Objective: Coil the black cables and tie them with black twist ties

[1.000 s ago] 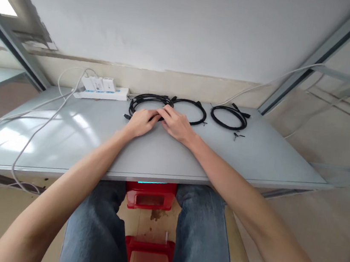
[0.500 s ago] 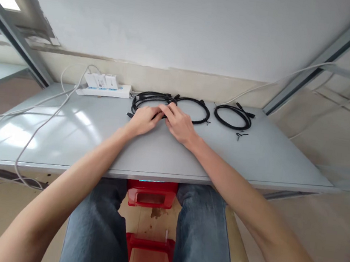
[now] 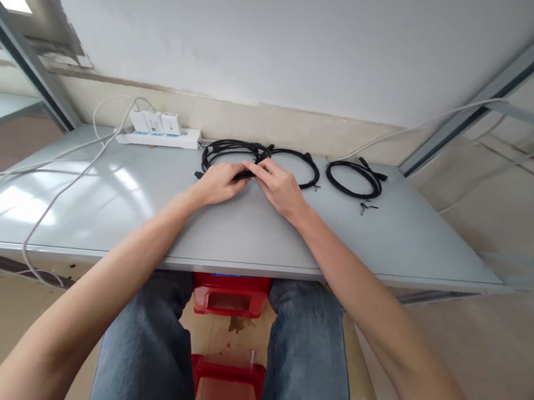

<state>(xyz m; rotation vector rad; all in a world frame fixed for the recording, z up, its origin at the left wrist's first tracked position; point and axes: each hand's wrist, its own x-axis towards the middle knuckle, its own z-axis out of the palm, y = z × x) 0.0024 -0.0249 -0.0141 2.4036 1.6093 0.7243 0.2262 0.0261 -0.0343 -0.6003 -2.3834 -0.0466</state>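
Coils of black cable (image 3: 235, 145) lie at the back middle of the grey table. My left hand (image 3: 222, 183) is closed on the near side of the left coil. Close against it, my right hand (image 3: 279, 187) pinches at the same cable, its fingertips meeting those of the left. The fingers hide the exact spot they grip. Behind my right hand, another looped black cable (image 3: 311, 166) rests on the table. Farther right sits a separate black cable coil (image 3: 354, 180), with a small black twist tie (image 3: 368, 207) in front of it.
A white power strip (image 3: 166, 139) with white adapters stands at the back left, its white cords (image 3: 58, 199) running over the table's front edge. Metal posts (image 3: 488, 91) rise at both sides. Under the table are red plastic stools (image 3: 228, 306) between my legs.
My right hand has shifted slightly right and its fingers have changed position at the cable. My left hand stays nearly in place. The coils lie as before.
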